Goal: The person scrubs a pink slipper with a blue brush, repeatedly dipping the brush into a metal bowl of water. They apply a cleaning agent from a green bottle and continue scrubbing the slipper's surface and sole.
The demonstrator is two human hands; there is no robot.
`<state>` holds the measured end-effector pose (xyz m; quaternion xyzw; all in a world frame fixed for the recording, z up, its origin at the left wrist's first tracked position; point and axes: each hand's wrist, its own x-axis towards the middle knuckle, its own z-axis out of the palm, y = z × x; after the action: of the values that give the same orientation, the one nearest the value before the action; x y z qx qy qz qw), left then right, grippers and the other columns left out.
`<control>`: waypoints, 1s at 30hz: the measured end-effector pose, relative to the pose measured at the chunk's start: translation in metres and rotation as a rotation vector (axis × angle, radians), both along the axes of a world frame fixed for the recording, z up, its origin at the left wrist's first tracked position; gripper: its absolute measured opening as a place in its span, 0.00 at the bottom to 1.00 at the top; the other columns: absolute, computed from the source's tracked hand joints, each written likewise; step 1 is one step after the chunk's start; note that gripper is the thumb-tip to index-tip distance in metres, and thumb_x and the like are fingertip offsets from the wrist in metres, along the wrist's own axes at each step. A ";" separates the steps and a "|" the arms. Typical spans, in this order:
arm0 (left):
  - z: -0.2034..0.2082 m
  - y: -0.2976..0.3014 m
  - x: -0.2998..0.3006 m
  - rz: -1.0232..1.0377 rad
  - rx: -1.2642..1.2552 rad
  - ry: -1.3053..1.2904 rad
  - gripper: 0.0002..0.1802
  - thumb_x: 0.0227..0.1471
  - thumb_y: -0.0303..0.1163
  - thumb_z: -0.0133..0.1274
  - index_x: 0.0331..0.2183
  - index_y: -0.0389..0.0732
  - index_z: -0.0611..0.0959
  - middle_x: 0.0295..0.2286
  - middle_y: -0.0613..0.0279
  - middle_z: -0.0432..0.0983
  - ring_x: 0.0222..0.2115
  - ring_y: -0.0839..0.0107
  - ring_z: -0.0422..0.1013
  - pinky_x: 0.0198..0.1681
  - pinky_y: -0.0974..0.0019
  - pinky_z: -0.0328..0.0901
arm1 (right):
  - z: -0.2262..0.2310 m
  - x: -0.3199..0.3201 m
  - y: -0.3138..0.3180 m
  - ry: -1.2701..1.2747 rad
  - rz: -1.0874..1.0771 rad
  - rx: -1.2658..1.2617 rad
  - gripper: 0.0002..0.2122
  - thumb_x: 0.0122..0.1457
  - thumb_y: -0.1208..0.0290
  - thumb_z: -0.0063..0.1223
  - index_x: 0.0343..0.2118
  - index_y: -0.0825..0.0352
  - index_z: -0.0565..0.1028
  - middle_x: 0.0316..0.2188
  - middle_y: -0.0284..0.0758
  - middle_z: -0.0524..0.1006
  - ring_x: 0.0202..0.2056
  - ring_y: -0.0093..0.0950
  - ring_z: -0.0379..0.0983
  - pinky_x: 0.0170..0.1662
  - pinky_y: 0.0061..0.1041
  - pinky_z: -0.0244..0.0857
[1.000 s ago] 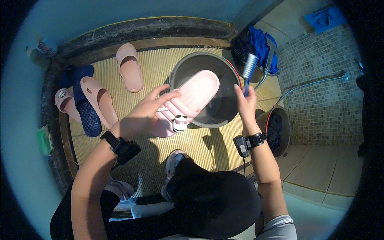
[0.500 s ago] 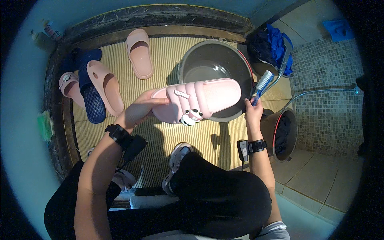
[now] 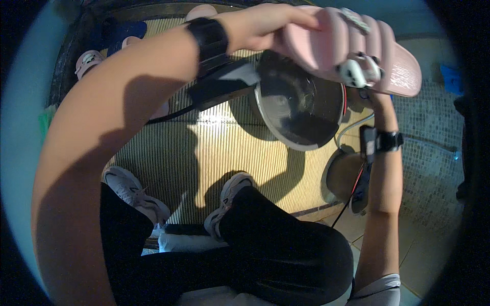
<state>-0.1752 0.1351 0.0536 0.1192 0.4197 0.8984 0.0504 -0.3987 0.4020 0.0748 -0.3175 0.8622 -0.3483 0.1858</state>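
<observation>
My left hand (image 3: 265,24) is closed on one end of a pink slide slipper (image 3: 312,47), its thumb inside the foot opening. The slipper has puffy straps and a panda ornament (image 3: 360,70), and its bare footbed end looks wet. It hangs above the right side of a dark grey bucket (image 3: 301,148) with liquid in it. Just behind and below the slipper is my right hand (image 3: 380,103). Its fingers are mostly hidden; a sliver of blue beside it appears to belong to the blue-handled brush it held.
A second grey bucket (image 3: 339,173) with dark cloth stands at the right, near a hose (image 3: 349,127). A panda slipper (image 3: 88,62), a navy slipper (image 3: 124,31) and a pink slipper (image 3: 201,11) lie at the far left. My shoes rest on the ribbed mat (image 3: 168,153).
Both hands have moved up and to the right, carrying the slipper from in front of the bucket to above its right side. The brush has become mostly hidden behind the slipper.
</observation>
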 end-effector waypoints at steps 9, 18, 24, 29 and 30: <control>0.096 -0.066 -0.026 0.202 -0.182 -0.068 0.25 0.56 0.32 0.47 0.54 0.37 0.65 0.49 0.50 0.69 0.50 0.58 0.68 0.54 0.55 0.67 | 0.057 0.042 -0.144 -0.715 0.604 -0.118 0.19 0.64 0.58 0.45 0.46 0.71 0.72 0.28 0.37 0.77 0.30 0.26 0.76 0.36 0.23 0.74; 0.020 -0.156 -0.002 0.503 -0.425 -0.147 0.23 0.56 0.31 0.51 0.53 0.38 0.70 0.50 0.54 0.69 0.49 0.65 0.69 0.53 0.65 0.66 | 0.054 0.140 0.018 -0.462 -0.045 -0.307 0.09 0.59 0.70 0.54 0.30 0.71 0.78 0.23 0.32 0.77 0.26 0.20 0.75 0.32 0.20 0.70; -0.002 -0.170 0.029 0.402 -1.053 0.036 0.32 0.51 0.32 0.59 0.55 0.33 0.67 0.51 0.53 0.69 0.49 0.64 0.69 0.51 0.64 0.65 | -0.006 0.331 0.185 -0.709 -0.729 -0.228 0.07 0.56 0.82 0.45 0.31 0.74 0.77 0.24 0.33 0.78 0.27 0.19 0.73 0.33 0.19 0.68; -0.005 -0.160 0.027 0.237 -1.274 0.217 0.33 0.53 0.33 0.57 0.56 0.33 0.65 0.51 0.51 0.68 0.49 0.63 0.68 0.52 0.65 0.65 | -0.067 0.553 0.205 -0.156 -0.663 0.576 0.09 0.57 0.71 0.51 0.39 0.66 0.77 0.39 0.38 0.78 0.40 0.34 0.75 0.41 0.33 0.70; -0.004 -0.163 0.027 0.235 -1.329 0.225 0.31 0.55 0.32 0.55 0.57 0.33 0.64 0.51 0.51 0.68 0.48 0.63 0.68 0.51 0.65 0.65 | -0.078 0.591 0.197 -0.155 -0.438 0.604 0.14 0.57 0.65 0.53 0.45 0.63 0.74 0.47 0.39 0.72 0.49 0.35 0.68 0.48 0.40 0.65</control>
<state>-0.1480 -0.0281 0.0494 0.1092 0.8949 0.4316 -0.0287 0.1926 0.5987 -0.0027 -0.0293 0.9568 -0.1330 0.2568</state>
